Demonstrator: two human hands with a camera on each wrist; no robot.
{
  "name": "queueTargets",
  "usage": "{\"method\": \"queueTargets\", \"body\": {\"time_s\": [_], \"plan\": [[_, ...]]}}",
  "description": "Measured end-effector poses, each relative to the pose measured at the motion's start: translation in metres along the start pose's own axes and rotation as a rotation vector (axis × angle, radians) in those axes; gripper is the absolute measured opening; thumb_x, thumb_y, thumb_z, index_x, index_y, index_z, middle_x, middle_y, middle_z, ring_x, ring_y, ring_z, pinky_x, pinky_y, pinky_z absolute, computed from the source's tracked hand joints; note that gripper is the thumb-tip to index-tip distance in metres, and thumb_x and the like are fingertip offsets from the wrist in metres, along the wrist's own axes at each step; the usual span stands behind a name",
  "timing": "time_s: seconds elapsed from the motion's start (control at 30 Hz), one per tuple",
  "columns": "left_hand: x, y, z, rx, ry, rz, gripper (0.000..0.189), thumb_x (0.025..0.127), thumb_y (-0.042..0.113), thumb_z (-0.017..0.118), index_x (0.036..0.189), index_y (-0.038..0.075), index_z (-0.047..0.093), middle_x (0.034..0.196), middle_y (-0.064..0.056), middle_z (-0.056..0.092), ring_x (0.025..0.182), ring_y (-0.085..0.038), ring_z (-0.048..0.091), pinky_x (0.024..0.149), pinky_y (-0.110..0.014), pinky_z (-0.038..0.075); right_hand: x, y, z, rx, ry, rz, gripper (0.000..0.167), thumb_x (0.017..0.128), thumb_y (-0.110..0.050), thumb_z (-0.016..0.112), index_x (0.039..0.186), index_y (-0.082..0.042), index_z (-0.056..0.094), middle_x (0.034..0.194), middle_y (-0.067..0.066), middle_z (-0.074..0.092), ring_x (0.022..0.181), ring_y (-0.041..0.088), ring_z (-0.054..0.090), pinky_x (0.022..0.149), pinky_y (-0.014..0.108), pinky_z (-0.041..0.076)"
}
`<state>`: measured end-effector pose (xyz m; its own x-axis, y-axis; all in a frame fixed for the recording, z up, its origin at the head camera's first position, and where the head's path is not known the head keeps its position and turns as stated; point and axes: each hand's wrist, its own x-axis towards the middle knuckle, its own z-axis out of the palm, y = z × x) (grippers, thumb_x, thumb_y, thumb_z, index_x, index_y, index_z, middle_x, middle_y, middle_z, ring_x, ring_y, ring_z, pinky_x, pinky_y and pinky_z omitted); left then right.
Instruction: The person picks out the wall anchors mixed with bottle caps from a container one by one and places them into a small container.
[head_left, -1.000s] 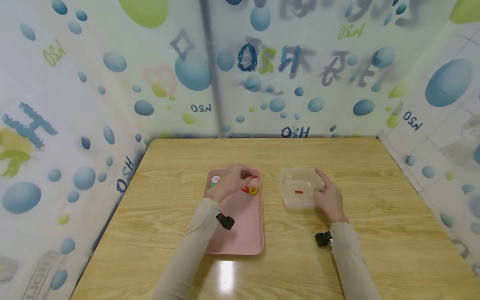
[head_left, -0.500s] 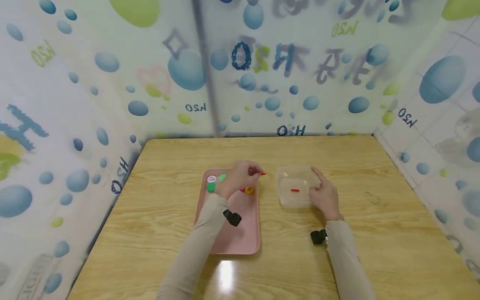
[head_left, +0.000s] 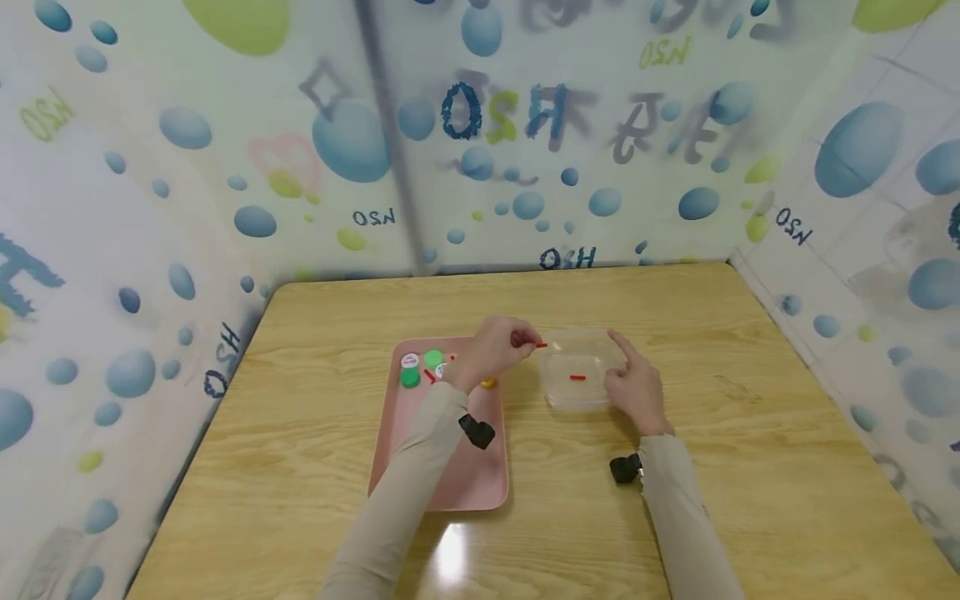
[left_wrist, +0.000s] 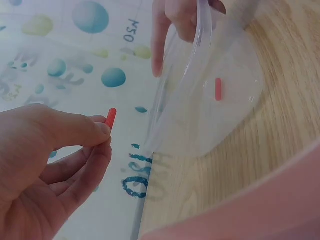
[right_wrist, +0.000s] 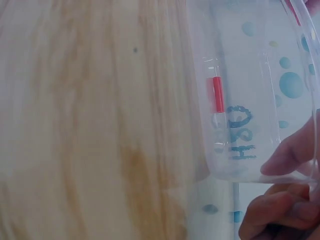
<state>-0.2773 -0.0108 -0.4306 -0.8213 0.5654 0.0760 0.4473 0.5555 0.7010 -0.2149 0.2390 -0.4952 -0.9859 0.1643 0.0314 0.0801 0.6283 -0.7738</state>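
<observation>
My left hand (head_left: 495, 352) pinches a short red stick (left_wrist: 111, 118) between thumb and fingertips, at the left rim of a clear plastic container (head_left: 557, 392). Another red stick (head_left: 577, 377) lies on the container's bottom. On the right, my right hand (head_left: 636, 392) grips the container's side wall, one digit inside and curled fingers outside, with the index finger stretched along the rim. Under my left forearm is a pink tray (head_left: 467, 492), holding green caps (head_left: 409, 377), a white-topped cap (head_left: 409, 361) and red sticks (head_left: 430, 376). A yellow piece (head_left: 489, 383) there is partly hidden by my hand.
Everything stands on a wood-grain table (head_left: 315, 400). A patterned wall (head_left: 480, 217) with blue and green dots rises behind the table's far edge, and further walls stand at both sides.
My left hand has moved right from the tray to the container's left rim, carrying the red stick. The right hand keeps its grip on the container. The head view has shifted slightly.
</observation>
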Motion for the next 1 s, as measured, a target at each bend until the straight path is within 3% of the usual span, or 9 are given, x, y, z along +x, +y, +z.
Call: {"method": "queueTargets", "body": {"time_s": [0.37,1.0], "plan": [[0.014,0.011,0.013,-0.034,-0.04,-0.011,0.015,0.098,0.01,0.068,0.11,0.01,0.076,0.106,-0.004,0.075,0.092,-0.014,0.066,0.087,-0.025,0.057,0.005,-0.003,0.003,-0.014,0.05,-0.033,0.074,0.083,0.001,0.044,0.154,-0.02,0.046,0.045,-0.008,0.032,0.044,0.009,0.023,0.044,0.027,0.023],[0.036,0.023,0.044,-0.011,-0.085,0.088,0.015,0.096,0.004,0.067,0.109,-0.001,0.075,0.1,-0.011,0.076,0.091,-0.018,0.071,0.079,-0.022,0.057,0.005,0.005,0.003,-0.012,0.041,-0.011,0.074,0.084,0.001,0.046,0.154,-0.021,0.045,0.049,-0.006,0.035,0.044,0.009,0.027,0.044,0.026,0.025]]}}
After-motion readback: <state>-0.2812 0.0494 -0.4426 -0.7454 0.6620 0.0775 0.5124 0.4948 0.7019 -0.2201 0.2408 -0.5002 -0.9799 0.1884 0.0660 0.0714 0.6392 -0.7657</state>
